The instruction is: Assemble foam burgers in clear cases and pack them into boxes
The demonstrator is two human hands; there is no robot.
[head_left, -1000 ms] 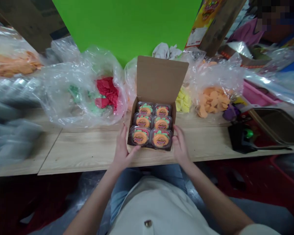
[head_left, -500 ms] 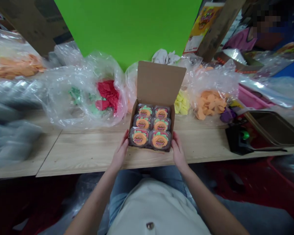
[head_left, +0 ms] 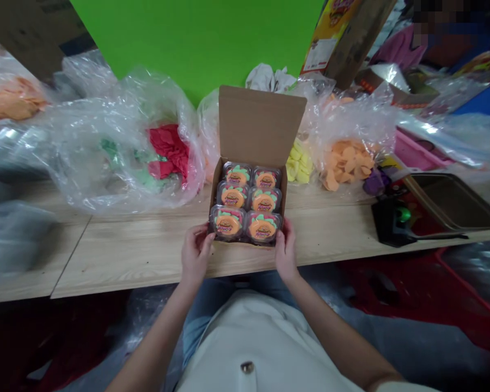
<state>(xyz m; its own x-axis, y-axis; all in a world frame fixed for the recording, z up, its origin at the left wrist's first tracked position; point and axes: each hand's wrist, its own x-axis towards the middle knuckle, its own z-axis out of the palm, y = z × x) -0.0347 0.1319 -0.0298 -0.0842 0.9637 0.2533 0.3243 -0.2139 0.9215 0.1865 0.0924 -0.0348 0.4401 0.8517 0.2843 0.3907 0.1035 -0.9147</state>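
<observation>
An open cardboard box (head_left: 259, 128) is between my hands, its lid raised at the back. Inside, in two columns, sit several clear plastic containers (head_left: 227, 223) with orange burger-label tops and green and red edges beneath. My left hand (head_left: 195, 255) grips the box's near left corner, fingers curled at the side and thumb by the front. At the near right corner, my right hand (head_left: 286, 251) holds the box with its thumb over the edge. The fingertips beneath or behind the walls are hidden.
Behind the box stand clear bags with red and green pieces (head_left: 169, 149), yellow pieces (head_left: 299, 163) and orange pieces (head_left: 349, 163). A green panel (head_left: 200, 43) rises at the back. To the right lie a black tape dispenser (head_left: 394, 220) and a brown tray (head_left: 459, 201). A person is beyond.
My left fingers have bent more around the box's corner, and my right thumb has come over its near edge. The box appears slightly higher and further left as the view shifts.
</observation>
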